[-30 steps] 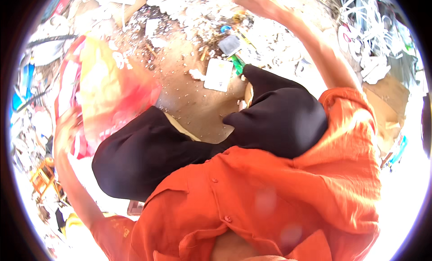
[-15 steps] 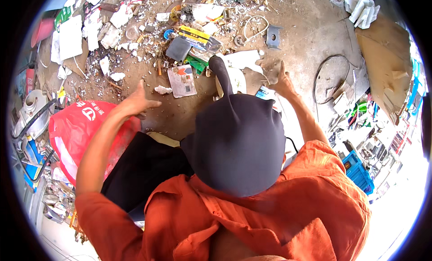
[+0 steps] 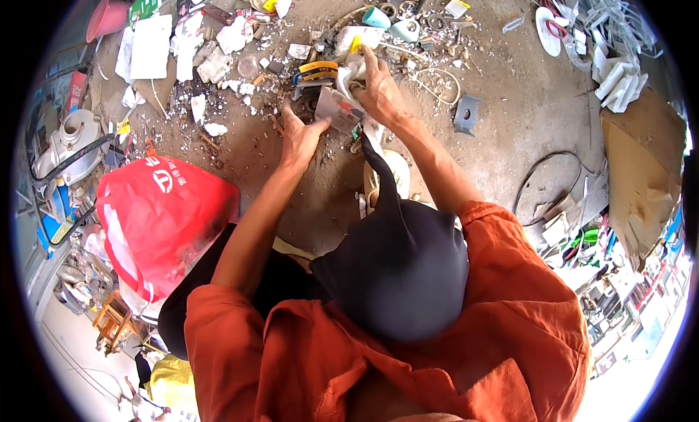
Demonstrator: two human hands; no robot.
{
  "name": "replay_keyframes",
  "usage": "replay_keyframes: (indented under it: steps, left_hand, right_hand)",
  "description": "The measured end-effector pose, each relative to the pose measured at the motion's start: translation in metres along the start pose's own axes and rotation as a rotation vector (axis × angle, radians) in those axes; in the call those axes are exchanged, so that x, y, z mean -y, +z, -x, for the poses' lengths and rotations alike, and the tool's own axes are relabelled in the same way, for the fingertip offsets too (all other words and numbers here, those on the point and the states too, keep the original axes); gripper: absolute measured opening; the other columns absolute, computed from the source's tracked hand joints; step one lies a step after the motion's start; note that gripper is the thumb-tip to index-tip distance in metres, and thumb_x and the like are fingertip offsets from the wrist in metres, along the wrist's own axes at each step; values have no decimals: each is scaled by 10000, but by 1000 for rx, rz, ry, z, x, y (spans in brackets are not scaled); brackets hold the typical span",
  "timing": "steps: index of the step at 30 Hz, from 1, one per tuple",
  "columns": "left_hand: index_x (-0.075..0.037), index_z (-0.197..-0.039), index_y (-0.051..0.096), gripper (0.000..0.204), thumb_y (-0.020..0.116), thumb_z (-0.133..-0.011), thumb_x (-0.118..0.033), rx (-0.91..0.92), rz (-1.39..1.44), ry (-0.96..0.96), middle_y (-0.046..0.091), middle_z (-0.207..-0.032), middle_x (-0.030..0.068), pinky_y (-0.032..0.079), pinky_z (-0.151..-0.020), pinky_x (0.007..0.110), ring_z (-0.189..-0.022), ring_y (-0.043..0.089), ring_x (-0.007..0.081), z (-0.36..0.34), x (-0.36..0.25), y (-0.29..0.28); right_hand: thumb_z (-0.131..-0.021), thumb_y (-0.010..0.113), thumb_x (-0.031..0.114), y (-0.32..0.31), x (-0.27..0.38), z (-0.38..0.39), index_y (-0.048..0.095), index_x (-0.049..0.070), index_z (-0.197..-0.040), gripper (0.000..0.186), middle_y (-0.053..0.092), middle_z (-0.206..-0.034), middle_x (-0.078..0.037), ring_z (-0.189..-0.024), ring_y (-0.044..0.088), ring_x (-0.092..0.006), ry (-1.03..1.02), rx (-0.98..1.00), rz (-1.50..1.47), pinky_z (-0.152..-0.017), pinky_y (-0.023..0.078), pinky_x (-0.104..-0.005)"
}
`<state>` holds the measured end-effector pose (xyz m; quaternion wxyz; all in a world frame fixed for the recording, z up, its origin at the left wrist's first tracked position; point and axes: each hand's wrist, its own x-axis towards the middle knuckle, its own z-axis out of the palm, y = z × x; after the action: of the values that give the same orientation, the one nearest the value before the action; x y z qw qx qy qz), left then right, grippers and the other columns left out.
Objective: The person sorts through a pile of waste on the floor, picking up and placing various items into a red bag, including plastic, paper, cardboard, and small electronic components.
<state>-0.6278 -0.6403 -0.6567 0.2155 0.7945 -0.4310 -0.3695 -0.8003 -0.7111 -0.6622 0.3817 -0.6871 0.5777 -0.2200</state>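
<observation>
the left hand is at the lower left corner of a pale printed card, thumb and fingers spread apart, the thumb right at the card's edge. the right hand reaches in from the other side over crumpled white scraps; its fingers are bent over them, but whether they grip cannot be told. the card lies tilted between the two hands, above the dirt floor, with a yellow-and-black packet just beyond it. farther up are a teal cup and, to the right, a loop of pale cord near a bent grey metal bracket. a red plastic bag with white lettering stands by the person's left knee, well apart from the hands. over on the right, a dark cable curls on the ground beside a creased brown cardboard sheet.
</observation>
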Motion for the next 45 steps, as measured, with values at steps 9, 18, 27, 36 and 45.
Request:
replay_keyframes:
  steps: [9,18,27,36,45]
  left_hand:
    - [74,-1370,108,1165,836,-547,-311,46,30,-294,211,-1400,283,218,-1075,417,-1309,216,377,4,11,-9]
    - [22,-1391,-5,1222,834,-527,-185,-54,-44,-64,163,-1247,375,222,-1028,441,-1144,284,464,5,-16,33]
    - [-73,-1418,-35,1168,794,-596,-121,-200,160,48,253,-1183,334,392,-910,421,-1036,458,433,-6,-18,34]
    - [-34,-1092,549,330,630,-775,-72,109,687,187,623,-986,59,468,-786,282,-901,581,138,-1,-7,-2]
    - [-9,-1210,413,587,702,-700,-52,49,499,405,608,-1010,89,457,-841,287,-951,579,159,-21,-28,-121]
  right_hand:
    - [-724,665,469,-115,-104,-109,427,204,-1319,693,371,-1311,-224,-1250,276,-400,81,-248,421,-937,344,-570]
    - [-690,399,802,-53,-98,-182,373,329,-1344,807,203,-1445,-199,-1330,162,-410,-33,-26,522,-1061,117,-571]
    - [-736,571,609,28,-1,-58,537,316,-1211,559,324,-1355,-130,-1216,295,-402,-143,95,240,-956,292,-578]
    - [-665,755,404,13,34,-39,563,2,-1172,675,564,-1151,-178,-1041,553,-240,261,520,-472,-902,436,-323]
    - [-698,767,175,6,162,-82,577,33,-1161,520,647,-955,-99,-768,619,-134,151,611,-796,-658,504,-240]
